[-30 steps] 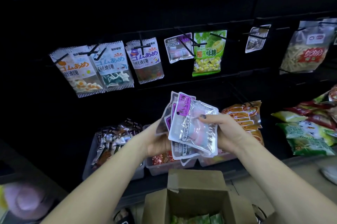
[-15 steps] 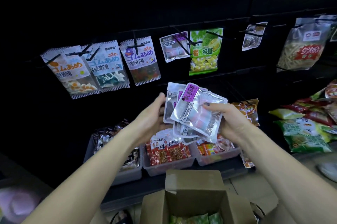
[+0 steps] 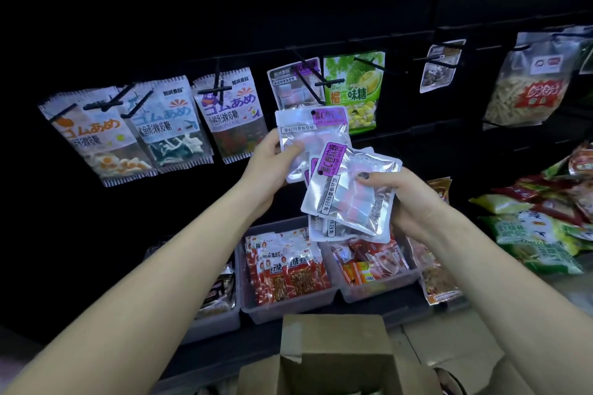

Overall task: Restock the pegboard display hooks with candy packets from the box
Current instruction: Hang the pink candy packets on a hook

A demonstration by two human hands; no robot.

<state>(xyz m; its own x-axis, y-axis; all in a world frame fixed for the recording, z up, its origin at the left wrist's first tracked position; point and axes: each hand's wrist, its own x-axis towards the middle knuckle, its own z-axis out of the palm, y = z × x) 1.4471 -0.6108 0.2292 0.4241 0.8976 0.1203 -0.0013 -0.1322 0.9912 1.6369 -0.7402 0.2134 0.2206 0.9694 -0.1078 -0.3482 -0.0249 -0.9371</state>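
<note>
Your left hand [image 3: 272, 166] pinches one silver-and-purple candy packet [image 3: 313, 134] just below its matching hook [image 3: 308, 80]; your right hand [image 3: 407, 202] grips the remaining stack [image 3: 349, 192]. Next, thread the packet's hole onto that hook

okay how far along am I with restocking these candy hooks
Done: one matching purple-label packet already hangs on its hook. In hand: your left hand holds a single packet lifted toward that hook, not yet on it. Left: your right hand grips a stack of packets, and the cardboard box is open below.
</note>
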